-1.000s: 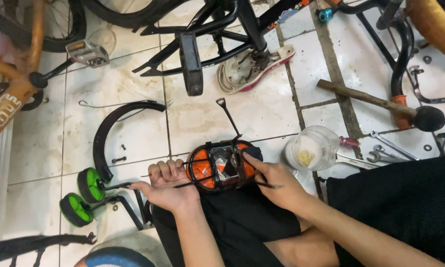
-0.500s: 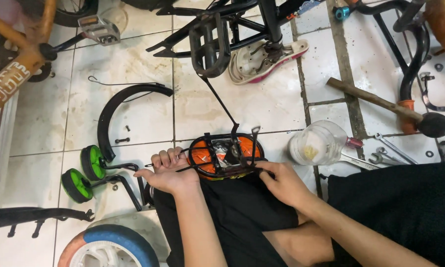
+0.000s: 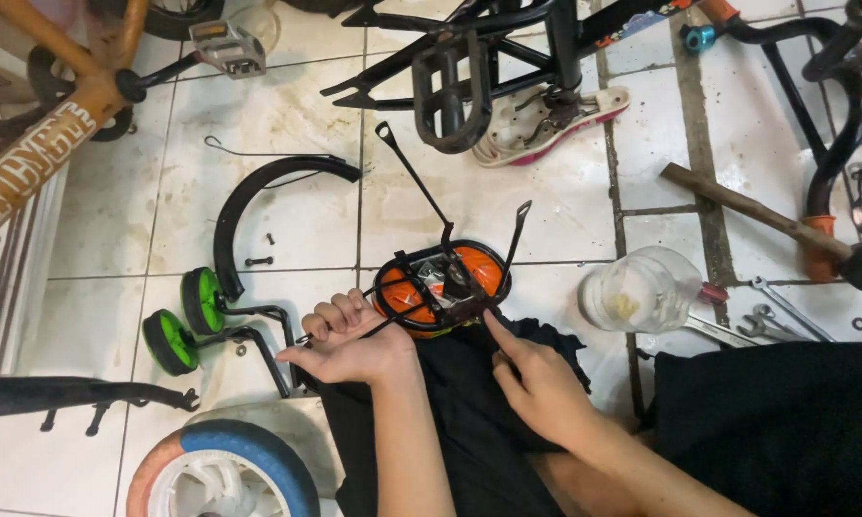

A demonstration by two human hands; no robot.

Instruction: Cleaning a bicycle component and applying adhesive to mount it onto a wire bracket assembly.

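An orange oval bicycle part with a black metal rack frame (image 3: 440, 284) rests at my knees on the tiled floor, its thin black struts sticking up and away. My left hand (image 3: 349, 337) is closed around one thin black strut at the frame's left side. My right hand (image 3: 536, 383) lies just right of the frame, its index finger touching the frame's lower right edge. Both forearms rest over my black trousers.
A black mudguard (image 3: 258, 196), two green training wheels (image 3: 187, 316), a clear plastic jar (image 3: 641, 287), wrenches (image 3: 775, 321), a hammer (image 3: 785, 230), a sandal (image 3: 546, 124), a black bicycle frame (image 3: 488, 48) and a blue-and-white wheel (image 3: 225, 474) lie around on the tiles.
The view has shifted downward, so the floor items sit lower. The rack's struts now point further up. My right hand has slid from the frame's right side to below it.
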